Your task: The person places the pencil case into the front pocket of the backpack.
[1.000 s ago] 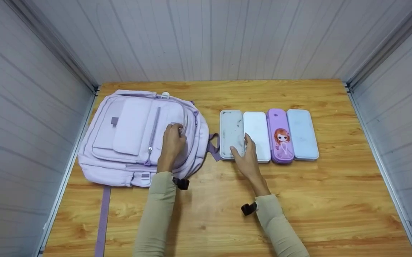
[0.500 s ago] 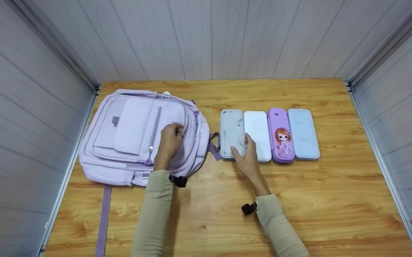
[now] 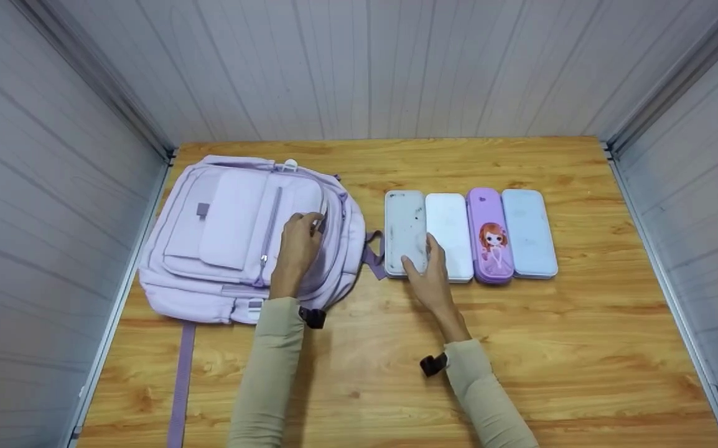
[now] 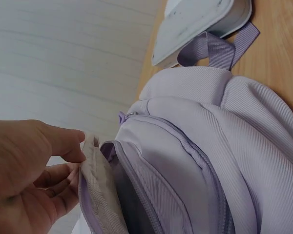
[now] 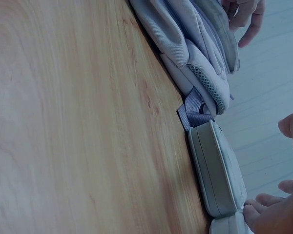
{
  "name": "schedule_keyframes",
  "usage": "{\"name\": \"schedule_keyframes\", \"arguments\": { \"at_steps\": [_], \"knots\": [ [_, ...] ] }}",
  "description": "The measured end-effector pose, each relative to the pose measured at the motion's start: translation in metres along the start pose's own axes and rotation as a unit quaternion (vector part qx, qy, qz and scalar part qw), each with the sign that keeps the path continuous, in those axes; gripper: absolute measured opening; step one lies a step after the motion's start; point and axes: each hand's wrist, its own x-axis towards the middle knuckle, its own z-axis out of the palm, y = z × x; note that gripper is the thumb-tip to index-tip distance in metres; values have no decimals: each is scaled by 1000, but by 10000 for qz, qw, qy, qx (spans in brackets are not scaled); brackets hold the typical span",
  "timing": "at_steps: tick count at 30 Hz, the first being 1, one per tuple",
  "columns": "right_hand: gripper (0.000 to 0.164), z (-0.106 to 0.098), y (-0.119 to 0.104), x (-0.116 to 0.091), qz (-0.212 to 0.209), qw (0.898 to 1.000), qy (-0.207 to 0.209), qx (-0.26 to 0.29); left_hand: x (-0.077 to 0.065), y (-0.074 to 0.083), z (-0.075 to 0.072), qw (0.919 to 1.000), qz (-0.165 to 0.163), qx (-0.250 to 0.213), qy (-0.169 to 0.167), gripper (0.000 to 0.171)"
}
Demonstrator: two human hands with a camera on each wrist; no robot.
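A pale lilac backpack (image 3: pixel 234 218) lies on the table at the left. My left hand (image 3: pixel 298 249) pinches the edge of its front pocket flap (image 4: pixel 100 187) between thumb and fingers. In the left wrist view the flap is pulled away from the bag, and the unzipped pocket gapes beside it. My right hand (image 3: pixel 428 277) is over a stained grey case (image 3: pixel 404 218), thumb and fingers spread. Its fingertips are right at the seam with the white case (image 3: pixel 448 224), while the thumb (image 5: pixel 289 124) stands up off the case in the right wrist view.
Right of the white case lie a purple case (image 3: pixel 484 208) with a doll picture and a light blue case (image 3: pixel 528 233), side by side. A purple strap (image 3: pixel 180 386) trails toward the front of the wooden table (image 3: pixel 608 348). Panel walls (image 3: pixel 346 68) enclose the back and sides.
My left hand has shifted slightly with its hold on the pocket edge, which stands a little more lifted. The right hand and the cases look the same.
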Motion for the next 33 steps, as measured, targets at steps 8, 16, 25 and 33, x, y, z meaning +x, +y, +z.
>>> {"name": "schedule_keyframes", "arguments": {
  "at_steps": [8, 16, 25, 33],
  "knots": [
    [73, 1, 0, -1, 28, 9999, 47, -113, -3, -5, 4, 9988, 318, 15, 374, 20],
    [74, -2, 0, -3, 101, 9999, -81, -104, -9, -18, 13, 9990, -34, 429, 142, 26],
    [74, -4, 0, -2, -34, 10000, -21, -11, -19, -23, 28, 9995, 126, 286, -10, 25],
    [75, -1, -1, -4, 119, 9998, -155, -71, -19, -21, 28, 9992, -28, 406, -1, 9]
  ]
}}
